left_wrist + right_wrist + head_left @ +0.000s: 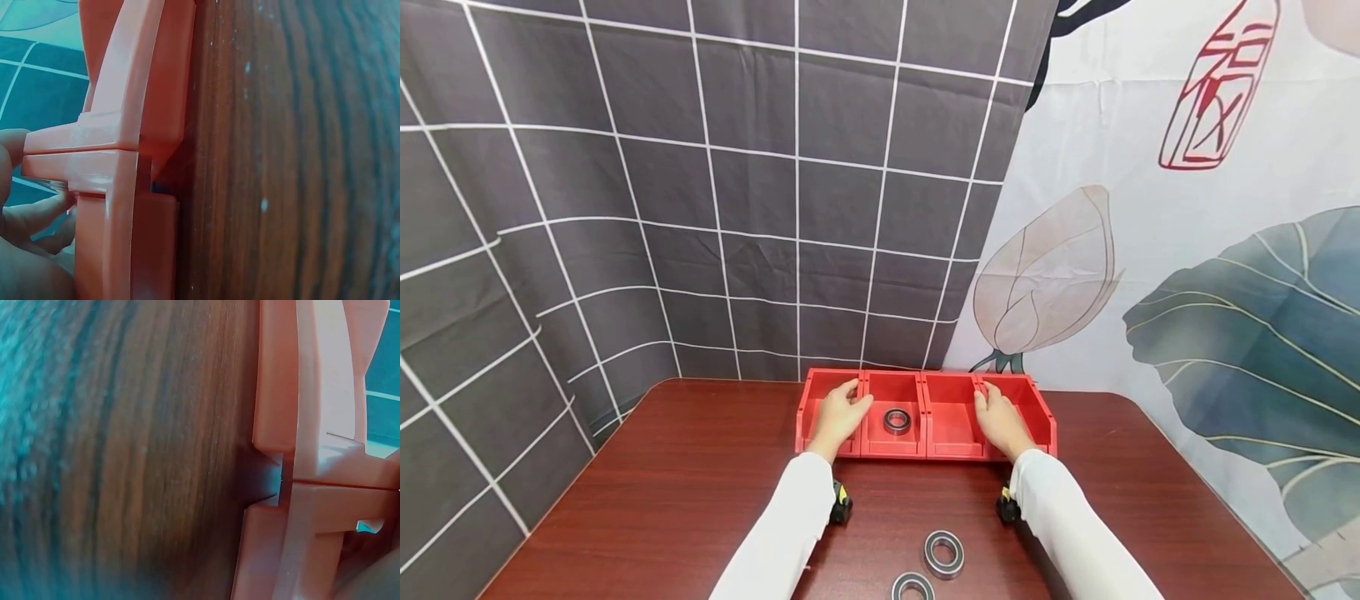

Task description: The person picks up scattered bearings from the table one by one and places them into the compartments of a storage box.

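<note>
A row of red parts bins stands side by side at the table's back edge. My left hand grips the divider between the leftmost bin and the one beside it, thumb on one side and fingers on the other. In the left wrist view, fingers show against the red walls. On the right, my right hand holds the divider beside the rightmost bin; its grip is mostly hidden in the right wrist view. One ball bearing lies in the second bin from the left, between my hands.
Two more bearings lie on the brown wooden table in front: one bearing between my forearms, another bearing cut off by the lower frame edge. A grey gridded cloth and a white printed cloth hang behind the table.
</note>
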Tool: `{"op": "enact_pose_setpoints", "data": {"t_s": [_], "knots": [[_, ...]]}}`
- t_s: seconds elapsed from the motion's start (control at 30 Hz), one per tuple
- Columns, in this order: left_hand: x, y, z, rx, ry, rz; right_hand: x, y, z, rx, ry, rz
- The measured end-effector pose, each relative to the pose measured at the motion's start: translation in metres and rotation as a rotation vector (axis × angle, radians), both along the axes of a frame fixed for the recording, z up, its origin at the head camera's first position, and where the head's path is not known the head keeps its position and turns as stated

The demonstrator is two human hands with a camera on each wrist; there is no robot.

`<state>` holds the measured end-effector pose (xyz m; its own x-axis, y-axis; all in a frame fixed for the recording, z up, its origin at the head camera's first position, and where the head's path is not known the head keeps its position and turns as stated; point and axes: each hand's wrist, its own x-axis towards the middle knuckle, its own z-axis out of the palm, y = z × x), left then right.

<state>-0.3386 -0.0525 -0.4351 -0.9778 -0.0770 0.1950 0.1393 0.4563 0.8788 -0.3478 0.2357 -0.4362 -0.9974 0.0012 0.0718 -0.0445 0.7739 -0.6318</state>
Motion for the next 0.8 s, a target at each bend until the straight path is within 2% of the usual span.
{"op": "enact_pose_setpoints", "data": {"t_s": [0.17,0.37,0.57,0.67,0.8], "knots": [[0.0,-0.002,0.0,-0.031,0.023,-0.011,-0.003,-0.001,0.002,0.026,0.01,0.016],[0.0,-0.002,-0.002,-0.056,0.039,-0.022,-0.002,0.002,0.007,0.028,-0.055,0.036],[0.002,-0.001,-0.007,-0.069,0.042,-0.019,0.005,0.009,0.013,0.056,-0.115,0.082],[0.002,-0.001,-0.008,-0.064,0.039,-0.015,0.01,0.011,0.016,0.07,-0.101,0.096],[-0.002,-0.001,-0.008,-0.071,0.037,-0.014,0.015,0.013,0.02,0.079,-0.042,0.094]]}}
